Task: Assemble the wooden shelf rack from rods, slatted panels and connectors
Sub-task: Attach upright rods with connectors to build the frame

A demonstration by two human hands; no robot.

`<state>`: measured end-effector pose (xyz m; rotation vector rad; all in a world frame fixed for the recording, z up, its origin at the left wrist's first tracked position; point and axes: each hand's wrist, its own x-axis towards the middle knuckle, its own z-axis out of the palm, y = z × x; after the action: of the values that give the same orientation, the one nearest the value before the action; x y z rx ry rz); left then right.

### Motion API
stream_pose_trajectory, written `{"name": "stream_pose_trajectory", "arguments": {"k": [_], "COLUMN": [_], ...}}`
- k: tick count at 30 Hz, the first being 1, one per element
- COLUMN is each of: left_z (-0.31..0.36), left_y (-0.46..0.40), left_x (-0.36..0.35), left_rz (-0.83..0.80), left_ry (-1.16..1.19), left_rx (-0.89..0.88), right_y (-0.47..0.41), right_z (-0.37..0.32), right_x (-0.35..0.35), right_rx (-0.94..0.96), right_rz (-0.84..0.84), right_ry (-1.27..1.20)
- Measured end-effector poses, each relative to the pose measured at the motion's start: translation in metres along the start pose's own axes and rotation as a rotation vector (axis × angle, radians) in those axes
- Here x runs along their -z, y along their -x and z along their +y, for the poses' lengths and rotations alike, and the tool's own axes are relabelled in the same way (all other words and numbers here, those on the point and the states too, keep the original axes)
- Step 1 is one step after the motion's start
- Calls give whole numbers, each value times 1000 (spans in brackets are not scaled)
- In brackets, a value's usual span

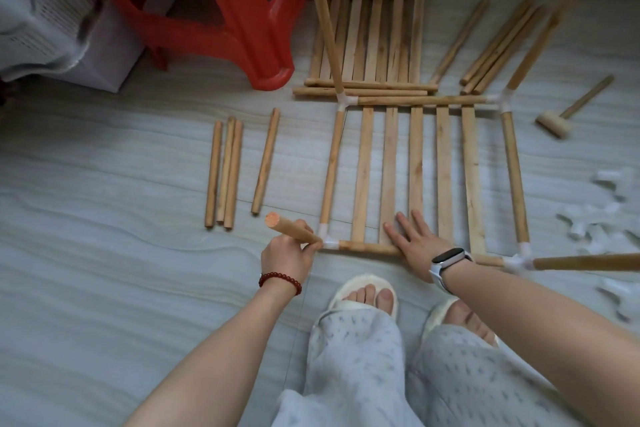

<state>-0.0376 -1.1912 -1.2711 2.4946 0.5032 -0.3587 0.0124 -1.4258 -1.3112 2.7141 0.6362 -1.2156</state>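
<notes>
Wooden shelf rack frame (pixel 420 173), a square of pale round rods around five flat slats, lies on the grey streaked floor (pixel 104 201) just ahead of our slippered feet (pixel 367 295). White plastic corner connectors (pixel 327 241) join its four corners, and an upright rod stands out of each one. Our left hand (pixel 289 255), a red bead bracelet (pixel 280 279) on its wrist, has its fingers curled round the upright rod (pixel 292 229) at the near left corner, just above the connector. Our right hand (pixel 414 241), a pale-strapped watch (pixel 446 262) on its wrist, lies flat with fingers spread, pressing on the near rail and slats.

Four loose short rods (pixel 225 173) lie left of the frame. Beyond it lie stacked slatted panels (pixel 372 35) and a bundle of longer rods (pixel 498 48); a small wooden mallet (pixel 571 107) lies to the right, and loose white connectors (pixel 602 218) lie blurred at the right edge. A red plastic stool (pixel 228 10) stands at the far left.
</notes>
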Motion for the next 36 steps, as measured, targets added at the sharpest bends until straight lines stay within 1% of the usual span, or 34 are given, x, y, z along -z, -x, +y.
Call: {"name": "stream_pose_trajectory", "arguments": {"k": [2,8,12,17,21,25,27,29,31,32,36], "left_z": [-1,0,1,0,5,4,5,9,15,21,48], "left_y": [0,5,0,1,-2,-3,-5,-11,-16,-19,-31], "left_x": [-1,-6,-8,-9,2,15,26,42,65,79,130], "left_rz": [22,36,20,-3,-92,-288,-388,-451,-450,-429,-309], "left_ry": [-26,-31,-49,-78,-42,-53,-61,-167,-307,-341,-332], "left_rx": [-7,-1,-61,-38,16,29,13,5,1,1,6], "right_y": [-1,-3,-5,-5,1,11,20,28,41,49,76], "right_z": [0,0,4,1,-3,-11,-15,-19,-23,-23,-23], "right_x": [-1,5,10,7,21,47,62,81,101,114,155], "right_rx": [-4,-2,18,-2,-34,-19,3,45,73,76,46], "right_rz": [1,-75,-41,-46,-111,-196,-179,-160,-135,-113,10], "right_ry": [1,11,58,65,33,29,25,32,60,74,59]}}
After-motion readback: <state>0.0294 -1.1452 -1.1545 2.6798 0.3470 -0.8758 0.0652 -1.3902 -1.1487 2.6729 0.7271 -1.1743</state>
